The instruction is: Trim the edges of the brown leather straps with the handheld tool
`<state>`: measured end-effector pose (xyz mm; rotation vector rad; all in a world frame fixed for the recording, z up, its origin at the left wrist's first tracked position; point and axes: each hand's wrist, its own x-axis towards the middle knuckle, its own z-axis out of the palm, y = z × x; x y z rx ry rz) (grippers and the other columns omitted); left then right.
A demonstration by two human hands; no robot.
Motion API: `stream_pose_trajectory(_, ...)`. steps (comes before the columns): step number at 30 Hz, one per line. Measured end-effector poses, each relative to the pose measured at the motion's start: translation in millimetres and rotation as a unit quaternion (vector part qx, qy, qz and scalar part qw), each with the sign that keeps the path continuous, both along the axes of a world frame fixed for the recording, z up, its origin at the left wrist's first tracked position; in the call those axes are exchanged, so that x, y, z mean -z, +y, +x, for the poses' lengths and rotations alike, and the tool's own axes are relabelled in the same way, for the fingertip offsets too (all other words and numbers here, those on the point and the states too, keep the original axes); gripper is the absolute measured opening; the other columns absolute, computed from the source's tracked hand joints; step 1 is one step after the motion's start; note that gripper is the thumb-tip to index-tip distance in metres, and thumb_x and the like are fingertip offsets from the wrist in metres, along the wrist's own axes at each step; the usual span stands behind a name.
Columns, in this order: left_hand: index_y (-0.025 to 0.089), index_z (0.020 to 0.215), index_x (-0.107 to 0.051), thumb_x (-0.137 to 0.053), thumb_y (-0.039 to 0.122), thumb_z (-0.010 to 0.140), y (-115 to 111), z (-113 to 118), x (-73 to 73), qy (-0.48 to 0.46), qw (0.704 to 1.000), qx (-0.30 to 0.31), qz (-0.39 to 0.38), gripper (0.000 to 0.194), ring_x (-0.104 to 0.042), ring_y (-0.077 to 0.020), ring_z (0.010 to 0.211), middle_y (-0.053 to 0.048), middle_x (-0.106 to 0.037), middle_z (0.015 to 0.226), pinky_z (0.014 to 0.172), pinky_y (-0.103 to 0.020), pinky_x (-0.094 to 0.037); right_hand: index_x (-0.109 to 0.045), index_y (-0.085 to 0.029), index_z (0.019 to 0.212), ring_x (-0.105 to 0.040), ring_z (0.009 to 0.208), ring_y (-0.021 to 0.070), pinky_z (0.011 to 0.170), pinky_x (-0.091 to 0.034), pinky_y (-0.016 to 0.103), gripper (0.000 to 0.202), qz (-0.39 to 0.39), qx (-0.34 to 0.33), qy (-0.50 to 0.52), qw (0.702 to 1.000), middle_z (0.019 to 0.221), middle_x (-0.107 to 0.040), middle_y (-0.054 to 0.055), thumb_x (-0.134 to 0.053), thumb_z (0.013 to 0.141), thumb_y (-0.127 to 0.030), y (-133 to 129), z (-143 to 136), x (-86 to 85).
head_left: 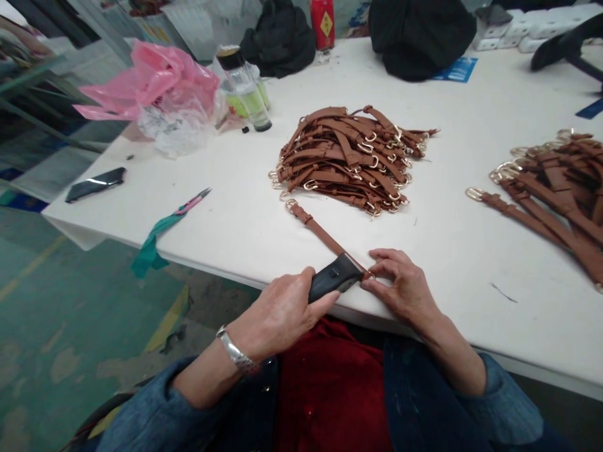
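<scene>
My left hand (pixel 287 307) is wrapped round a black handheld tool (pixel 334 276) that looks like a hair clipper. Its wide head rests at the near end of a brown leather strap (pixel 323 235). At that same end, by a small metal ring, the thumb and fingers of my right hand (pixel 400 282) pinch the strap. The strap lies slanted on the white table, its gold buckle (pixel 292 205) pointing away from me. Just beyond it is a heaped pile of similar brown straps (pixel 343 157) with gold buckles and hooks.
More buckled straps (pixel 556 194) lie at the right. Pink-handled scissors (pixel 193 202) with teal cloth and a phone (pixel 97 184) lie left on the table (pixel 235 232). Farther back are a pink plastic bag (pixel 164 75), a clear bottle (pixel 249 94), a black cap (pixel 419 37) and a red can (pixel 323 24).
</scene>
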<state>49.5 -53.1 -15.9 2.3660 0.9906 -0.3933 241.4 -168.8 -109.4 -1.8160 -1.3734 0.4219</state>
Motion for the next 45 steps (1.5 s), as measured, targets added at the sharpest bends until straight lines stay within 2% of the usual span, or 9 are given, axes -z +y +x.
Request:
stream_pose_trajectory(8, 0.016, 0.09, -0.058, -0.038, 0.059, 0.085, 7.7, 38.8, 7.4, -0.034, 0.997, 0.011, 0.068, 0.048, -0.063, -0.0246, 0.074, -0.011, -0.067, 0.081, 0.059, -0.031, -0.04, -0.068, -0.021, 0.075, -0.056, 0.101, 0.024, 0.088, -0.046, 0.042, 0.011, 0.008, 0.019, -0.007, 1.0, 0.109, -0.06, 0.008, -0.07, 0.071, -0.03, 0.2, 0.2, 2.5)
stream_pose_trajectory(11, 0.016, 0.091, -0.056, -0.037, 0.059, 0.085, 7.6, 30.8, 6.9, -0.02, 0.997, 0.006, 0.076, 0.047, -0.063, -0.0236, 0.073, -0.01, -0.066, 0.08, 0.059, -0.03, -0.039, -0.067, -0.021, 0.075, -0.055, 0.102, 0.0237, 0.087, -0.047, 0.042, 0.012, 0.01, 0.014, -0.004, 1.0, 0.11, -0.06, 0.008, -0.071, 0.071, -0.031, 0.2, -0.7, 2.0)
stream_pose_trajectory(18, 0.02, 0.088, -0.051, -0.04, 0.056, 0.086, -5.6, -3.6, -1.0, 0.006, 1.0, -0.011, 0.023, 0.038, -0.061, -0.0209, 0.067, -0.006, -0.064, 0.075, 0.057, -0.028, -0.039, -0.068, -0.022, 0.074, -0.055, 0.097, 0.022, 0.086, -0.046, 0.039, 0.007, -0.002, 0.01, -0.003, 1.0, 0.102, -0.061, 0.006, -0.072, 0.071, -0.027, 1.3, -2.4, -2.0)
stream_pose_trajectory(24, 0.019, 0.089, -0.053, -0.038, 0.056, 0.087, -5.0, 5.3, 3.4, -0.013, 1.0, -0.016, 0.008, 0.04, -0.06, -0.0202, 0.068, -0.007, -0.064, 0.076, 0.057, -0.028, -0.039, -0.068, -0.022, 0.075, -0.055, 0.095, 0.0219, 0.083, -0.046, 0.038, 0.007, 0.003, 0.005, -0.002, 1.0, 0.1, -0.062, 0.006, -0.07, 0.072, -0.028, 1.5, -1.6, -1.0)
stream_pose_trajectory(30, 0.018, 0.091, -0.056, -0.037, 0.059, 0.086, 12.2, 20.6, 12.7, -0.023, 0.996, -0.003, 0.085, 0.046, -0.061, -0.0227, 0.071, -0.009, -0.066, 0.08, 0.059, -0.03, -0.038, -0.065, -0.021, 0.076, -0.055, 0.095, 0.0221, 0.083, -0.046, 0.038, 0.011, -0.001, 0.014, -0.013, 1.0, 0.102, -0.061, 0.006, -0.07, 0.072, -0.03, 1.9, -1.6, 0.4)
stream_pose_trajectory(34, 0.018, 0.091, -0.054, -0.035, 0.059, 0.086, 16.1, 7.0, 11.3, -0.013, 0.993, -0.02, 0.115, 0.046, -0.061, -0.0227, 0.071, -0.008, -0.065, 0.078, 0.059, -0.03, -0.037, -0.062, -0.021, 0.077, -0.057, 0.094, 0.0216, 0.082, -0.046, 0.037, 0.012, 0.009, 0.017, -0.034, 0.999, 0.1, -0.063, 0.005, -0.071, 0.07, -0.027, 1.9, -3.9, -1.2)
stream_pose_trajectory(38, 0.02, 0.087, -0.052, -0.035, 0.061, 0.086, 14.6, -11.4, 4.9, -0.029, 0.993, -0.029, 0.114, 0.045, -0.059, -0.0216, 0.068, -0.006, -0.063, 0.074, 0.058, -0.03, -0.036, -0.063, -0.023, 0.08, -0.059, 0.079, 0.0197, 0.076, -0.045, 0.036, 0.005, -0.002, 0.058, -0.109, 0.992, 0.085, -0.067, 0.002, -0.064, 0.076, -0.021, -3.8, -8.8, -4.7)
stream_pose_trajectory(41, 0.021, 0.087, -0.051, -0.037, 0.06, 0.086, 9.7, -18.0, -1.6, -0.043, 0.993, -0.035, 0.106, 0.042, -0.058, -0.0211, 0.067, -0.005, -0.061, 0.072, 0.058, -0.029, -0.036, -0.063, -0.022, 0.081, -0.06, 0.077, 0.0185, 0.073, -0.045, 0.034, 0.009, 0.02, 0.03, -0.153, 0.988, 0.084, -0.068, 0.002, -0.056, 0.082, -0.017, -12.7, -13.3, -5.3)
stream_pose_trajectory(45, 0.021, 0.086, -0.051, -0.04, 0.057, 0.086, 2.3, -15.1, -8.4, -0.041, 0.997, -0.027, 0.063, 0.038, -0.058, -0.0191, 0.064, -0.003, -0.061, 0.07, 0.056, -0.027, -0.035, -0.065, -0.022, 0.085, -0.058, 0.086, 0.0181, 0.076, -0.046, 0.032, 0.012, 0.054, 0.001, -0.139, 0.989, 0.092, -0.066, 0.004, -0.053, 0.085, -0.019, -23.6, -17.9, -2.7)
